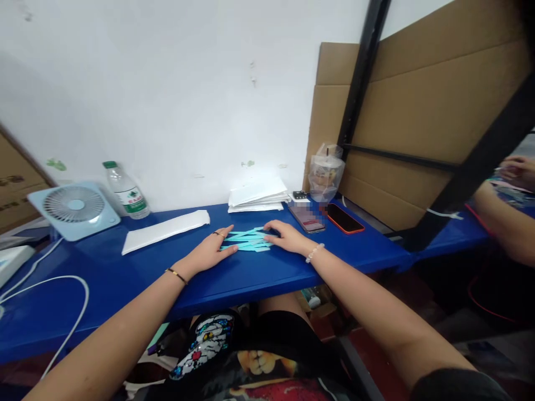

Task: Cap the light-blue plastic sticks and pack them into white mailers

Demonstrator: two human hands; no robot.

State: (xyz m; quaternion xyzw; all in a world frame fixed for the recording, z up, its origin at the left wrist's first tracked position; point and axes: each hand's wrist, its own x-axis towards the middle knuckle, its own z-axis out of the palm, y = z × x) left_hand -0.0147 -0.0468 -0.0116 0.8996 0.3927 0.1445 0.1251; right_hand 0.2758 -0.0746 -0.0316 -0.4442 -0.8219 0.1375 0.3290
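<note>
A loose pile of light-blue paper strips (247, 239) lies on the blue table (125, 273) in front of me. My left hand (212, 248) rests flat on the table at the pile's left side, fingers stretched out and touching the strips. My right hand (287, 235) lies at the pile's right side, fingers spread with the tips on the strips. Neither hand lifts anything.
A long white packet (166, 229) and a stack of white packets (258, 196) lie behind the pile. Two phones (307, 217) (345, 219), a bagged drink cup (325, 174), a small fan (75, 207), a water bottle (126, 192) and white cables (62, 289) are on the table. Another person's arm (505, 217) is at the right.
</note>
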